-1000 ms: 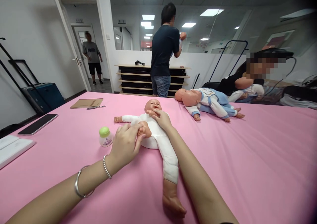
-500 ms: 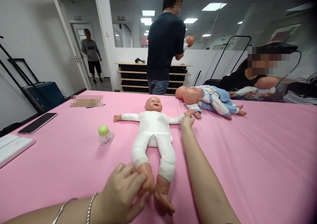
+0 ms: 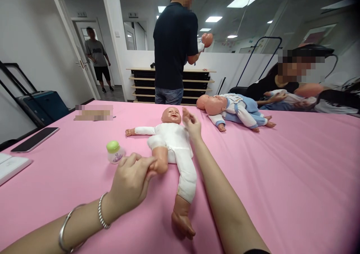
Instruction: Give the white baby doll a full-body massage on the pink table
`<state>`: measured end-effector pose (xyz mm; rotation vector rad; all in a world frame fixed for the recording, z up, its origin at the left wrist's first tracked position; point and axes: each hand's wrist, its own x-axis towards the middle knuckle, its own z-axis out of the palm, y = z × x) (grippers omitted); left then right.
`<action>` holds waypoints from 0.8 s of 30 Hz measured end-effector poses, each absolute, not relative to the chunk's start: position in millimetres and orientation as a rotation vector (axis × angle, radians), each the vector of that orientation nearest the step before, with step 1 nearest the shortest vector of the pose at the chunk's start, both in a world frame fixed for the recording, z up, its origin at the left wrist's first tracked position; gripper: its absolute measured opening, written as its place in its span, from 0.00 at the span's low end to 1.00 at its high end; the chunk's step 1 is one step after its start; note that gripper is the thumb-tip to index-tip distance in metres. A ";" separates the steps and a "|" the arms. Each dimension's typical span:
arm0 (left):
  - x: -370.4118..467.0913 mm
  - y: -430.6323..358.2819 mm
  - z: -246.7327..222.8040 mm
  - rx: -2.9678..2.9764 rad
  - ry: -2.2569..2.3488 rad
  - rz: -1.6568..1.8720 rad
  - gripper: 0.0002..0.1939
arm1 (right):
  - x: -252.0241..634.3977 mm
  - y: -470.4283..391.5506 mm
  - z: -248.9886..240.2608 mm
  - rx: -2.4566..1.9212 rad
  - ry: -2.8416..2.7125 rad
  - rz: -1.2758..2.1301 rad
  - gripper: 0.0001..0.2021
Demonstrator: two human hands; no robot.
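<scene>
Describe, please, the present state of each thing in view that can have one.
White cloth doll with plastic head, lying face up, one leg bent, other extended.
Left bare-handed grip, closed on bent leg's foot.
Right bare-handed grip, closed on doll's hand.
Translucent jar with lime-green lid, upright, lid on.
Black rectangular phone, flat, screen dark.
Two dolls in blue-and-white clothes, lying together.
White door, open.
White ceiling lights, lit.

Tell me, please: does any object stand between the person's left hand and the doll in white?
Nothing visible does: the left hand holds the foot of the doll in white. The green-lidded jar stands beside the hand, not between them.
</scene>
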<state>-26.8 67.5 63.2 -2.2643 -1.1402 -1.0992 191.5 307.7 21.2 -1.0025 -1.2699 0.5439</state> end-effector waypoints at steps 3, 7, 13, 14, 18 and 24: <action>-26.4 99.7 49.2 -2.230 -1.172 -1.084 0.09 | 173.7 298.0 17.6 -0.967 -1.697 0.518 0.14; -30.2 122.4 25.8 -2.256 -1.232 -1.020 0.10 | 170.6 292.3 15.8 -0.964 -1.827 0.410 0.13; -37.0 82.9 31.7 -2.396 -0.998 -1.063 0.10 | 194.9 301.6 8.2 -1.128 -1.350 0.473 0.16; -36.2 73.3 33.5 -2.434 -0.918 -1.076 0.10 | 203.2 302.8 4.7 -1.184 -1.223 0.452 0.17; -28.2 48.9 25.5 -2.538 -0.705 -1.082 0.08 | 240.4 305.0 -10.6 -1.413 -0.696 0.358 0.18; -19.0 52.9 -7.4 -2.665 -0.555 -0.980 0.08 | 263.0 312.5 -18.4 -1.423 -0.494 0.397 0.15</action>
